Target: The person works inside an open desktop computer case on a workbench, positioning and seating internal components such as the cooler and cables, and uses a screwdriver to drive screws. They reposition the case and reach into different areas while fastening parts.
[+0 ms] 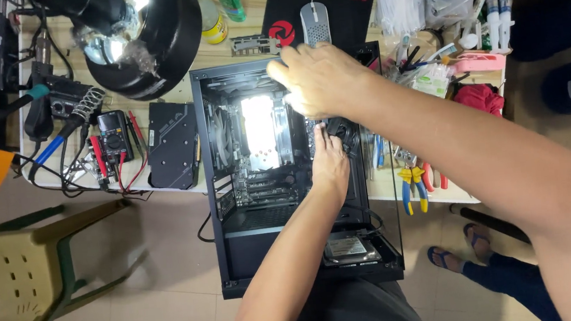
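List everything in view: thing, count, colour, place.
PC case: 1, black, open side up, centre, overhanging table edge
CPU cooler: 1, silver, lit, inside case
Graphics card: 1, black, on table left of case
Multimeter: 1, black and red, left of card
Lamp: 1, black, top left
Mouse: 1, grey, on black pad above case
Pliers: 2 or more, yellow-blue and red handles, right of case
Drive: 1, silver, case bottom
Chair: 1, pale green, lower left
Table: 1, light wood
Left hand: 1, inside case on dark cables
Right hand: 1, over case top edge, blurred; grip unclear
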